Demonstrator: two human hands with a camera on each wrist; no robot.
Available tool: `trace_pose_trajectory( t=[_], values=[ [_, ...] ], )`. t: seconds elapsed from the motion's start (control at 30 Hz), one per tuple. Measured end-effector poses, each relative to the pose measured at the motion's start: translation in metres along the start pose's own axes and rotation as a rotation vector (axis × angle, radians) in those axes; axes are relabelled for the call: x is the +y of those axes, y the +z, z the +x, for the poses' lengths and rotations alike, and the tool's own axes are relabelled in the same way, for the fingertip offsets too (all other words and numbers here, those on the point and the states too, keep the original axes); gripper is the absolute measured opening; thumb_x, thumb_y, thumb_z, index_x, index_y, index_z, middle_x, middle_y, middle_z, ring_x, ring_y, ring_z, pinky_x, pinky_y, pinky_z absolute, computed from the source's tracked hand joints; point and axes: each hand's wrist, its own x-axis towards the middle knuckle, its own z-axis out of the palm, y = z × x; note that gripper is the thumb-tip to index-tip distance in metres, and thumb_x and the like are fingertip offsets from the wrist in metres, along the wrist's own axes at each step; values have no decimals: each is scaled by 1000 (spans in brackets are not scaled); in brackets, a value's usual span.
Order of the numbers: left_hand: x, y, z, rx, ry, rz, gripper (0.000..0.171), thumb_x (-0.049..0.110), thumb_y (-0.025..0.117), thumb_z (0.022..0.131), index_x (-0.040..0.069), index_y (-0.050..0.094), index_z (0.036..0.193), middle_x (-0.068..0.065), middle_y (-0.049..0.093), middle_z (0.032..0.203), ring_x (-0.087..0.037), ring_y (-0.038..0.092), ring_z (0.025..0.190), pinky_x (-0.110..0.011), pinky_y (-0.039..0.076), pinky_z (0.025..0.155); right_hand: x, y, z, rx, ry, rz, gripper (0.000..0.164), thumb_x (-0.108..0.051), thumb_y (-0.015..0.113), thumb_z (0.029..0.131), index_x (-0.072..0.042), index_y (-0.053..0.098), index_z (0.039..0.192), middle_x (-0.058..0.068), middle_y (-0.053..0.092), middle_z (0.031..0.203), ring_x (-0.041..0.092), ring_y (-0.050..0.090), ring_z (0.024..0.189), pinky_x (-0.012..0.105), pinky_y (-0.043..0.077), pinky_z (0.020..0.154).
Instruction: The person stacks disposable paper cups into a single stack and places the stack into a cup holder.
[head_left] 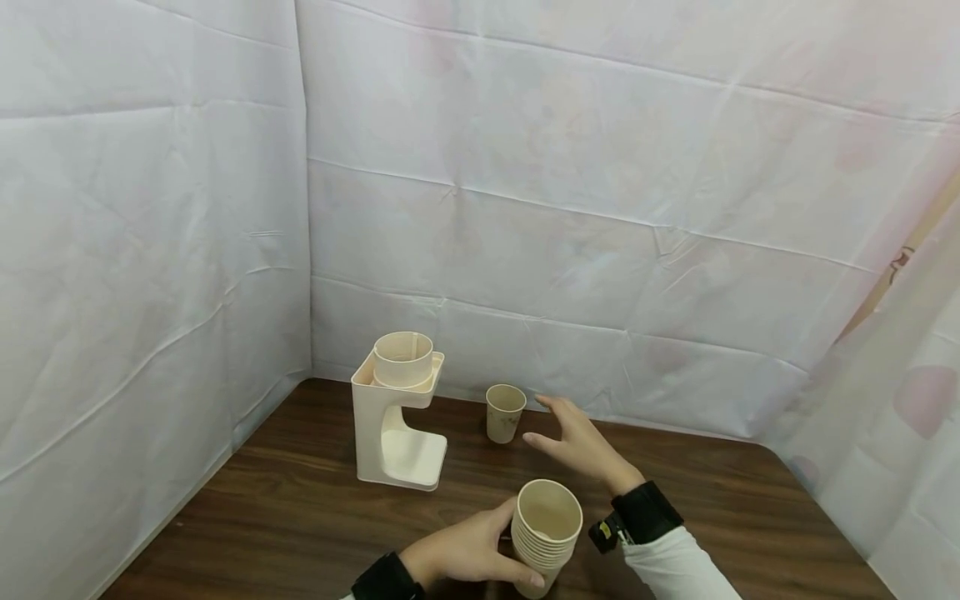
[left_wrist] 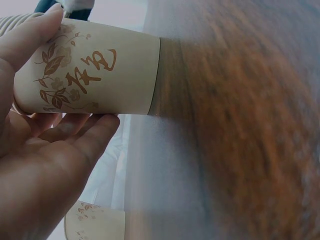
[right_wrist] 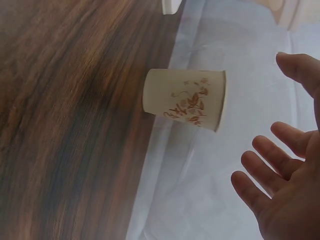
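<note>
My left hand [head_left: 476, 546] grips a stack of beige paper cups [head_left: 546, 533], thumb on one side and fingers on the other. In the left wrist view, the lowest paper cup [left_wrist: 110, 70] shows brown leaves and lettering. Its base is at or close to the tabletop; I cannot tell if it touches. Farther back, a single paper cup [head_left: 504, 414] stands upright on the table. Just right of that cup is my right hand [head_left: 577, 442], fingers spread and holding nothing. The right wrist view shows a gap between the fingers [right_wrist: 255, 192] and the single cup [right_wrist: 185, 97].
A cream-coloured stand [head_left: 371, 433] with a round, open-topped holder [head_left: 403, 358] is left of the single cup. Its flat foot reaches toward the right. The brown wooden table [head_left: 285, 492] meets white cloth walls [head_left: 525, 208] at the back and left.
</note>
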Motion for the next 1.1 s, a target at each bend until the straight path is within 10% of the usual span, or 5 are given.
trace_pose_trajectory(
  t=[1.1],
  values=[
    [3, 1, -1, 26, 37, 13, 73, 28, 73, 81, 25, 29, 138, 8, 53, 126, -6, 47, 112, -28, 44, 93, 19, 38, 67, -111, 120, -39, 88, -47, 70, 79, 0, 31, 141, 22, 39, 140, 34, 35, 126, 54, 36, 101]
  ],
)
